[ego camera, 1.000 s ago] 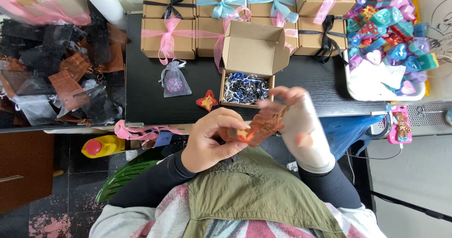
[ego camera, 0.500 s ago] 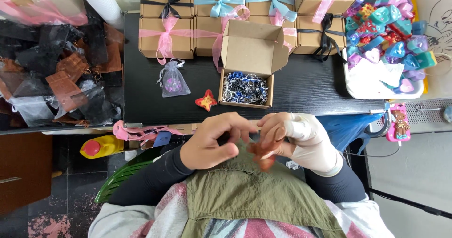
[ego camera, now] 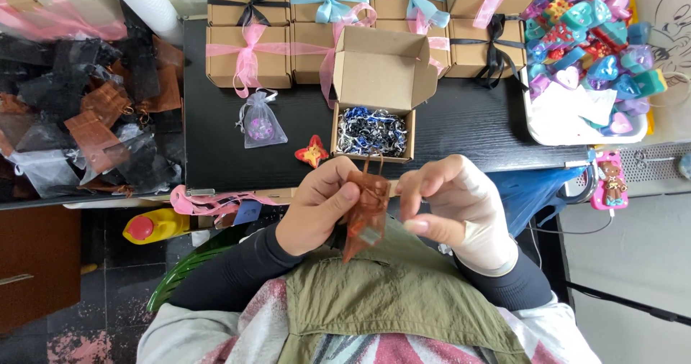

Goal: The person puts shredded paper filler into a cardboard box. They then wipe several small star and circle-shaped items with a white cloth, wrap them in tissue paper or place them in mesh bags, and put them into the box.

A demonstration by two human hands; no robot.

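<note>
Both hands work a small brown organza pouch (ego camera: 367, 216) at centre frame, above the lap. Left hand (ego camera: 317, 206) pinches its upper edge; right hand (ego camera: 450, 206) has fingertips at the drawstring side, grip there not clear. To do it well: keep the mouth pinched, pull the strings evenly, keep the contents low. Open kraft box (ego camera: 378, 94) with blue-black shred sits on the counter (ego camera: 461, 119) just above. Ribboned closed boxes (ego camera: 248, 55) along the top; tray of coloured heart cases (ego camera: 590, 55) upper right; spare pouches (ego camera: 86, 119) left.
</note>
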